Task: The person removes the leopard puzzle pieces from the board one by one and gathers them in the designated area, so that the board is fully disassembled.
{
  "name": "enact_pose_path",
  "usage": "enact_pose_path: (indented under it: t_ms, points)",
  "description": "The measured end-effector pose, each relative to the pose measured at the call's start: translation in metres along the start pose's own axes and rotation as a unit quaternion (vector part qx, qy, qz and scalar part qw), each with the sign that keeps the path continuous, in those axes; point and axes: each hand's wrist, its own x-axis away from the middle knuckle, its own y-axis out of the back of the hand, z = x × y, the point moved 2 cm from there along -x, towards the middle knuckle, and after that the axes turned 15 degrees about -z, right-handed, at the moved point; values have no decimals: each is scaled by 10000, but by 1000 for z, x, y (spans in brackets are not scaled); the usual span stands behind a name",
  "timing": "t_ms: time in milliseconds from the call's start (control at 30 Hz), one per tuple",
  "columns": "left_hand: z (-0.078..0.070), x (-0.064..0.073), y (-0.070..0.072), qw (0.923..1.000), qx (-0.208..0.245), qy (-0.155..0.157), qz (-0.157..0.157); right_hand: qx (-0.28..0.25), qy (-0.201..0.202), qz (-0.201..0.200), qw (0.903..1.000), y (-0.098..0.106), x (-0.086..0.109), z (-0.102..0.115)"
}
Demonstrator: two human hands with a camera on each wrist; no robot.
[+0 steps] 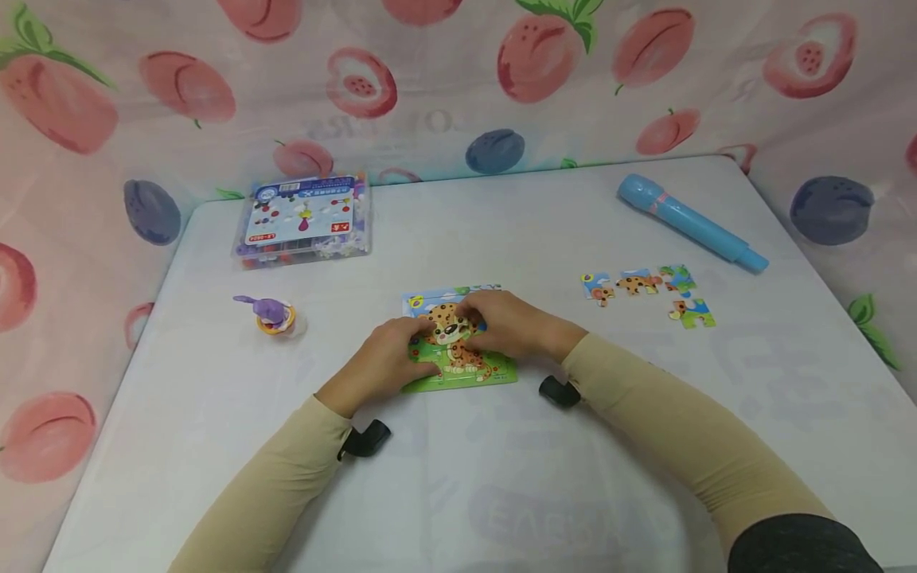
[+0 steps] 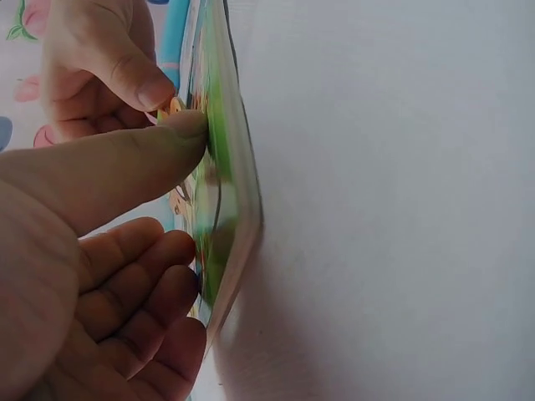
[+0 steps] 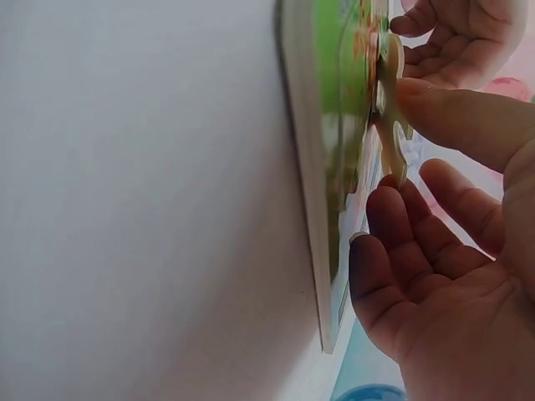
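A jigsaw puzzle board (image 1: 458,380) with a spotted leopard cub on green grass lies mid-table. At its right side, my right hand (image 1: 512,325) pinches a puzzle piece (image 3: 389,125) between thumb and fingers; the right wrist view shows this piece raised off the picture at a tilt. My left hand (image 1: 380,358) is over the board's left side. Its thumb (image 2: 171,150) reaches across to the picture surface, while the other fingers bend loosely by the board's side. Both hands cover parts of the picture.
Loose puzzle pieces (image 1: 637,282) lie to the right, one piece (image 1: 692,313) a little nearer. Behind them is a blue tube-shaped object (image 1: 691,223). A clear case of beads (image 1: 304,223) stands back left, with a small purple-and-orange toy (image 1: 272,313) in front.
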Motion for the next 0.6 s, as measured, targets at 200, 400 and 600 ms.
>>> enact_pose_path:
  t_ms: [200, 400, 600]
  points:
    - [-1, 0, 1, 10000, -60, 7, -6, -20, 52, -65, 10000, 0, 0, 3]
    - [-1, 1, 1, 10000, -75, 26, 3, 29, 49, -41, 10000, 0, 1, 1]
    - [-2, 1, 0, 10000, -84, 15, 10, 177, 103, -28, 9998, 0, 1, -2]
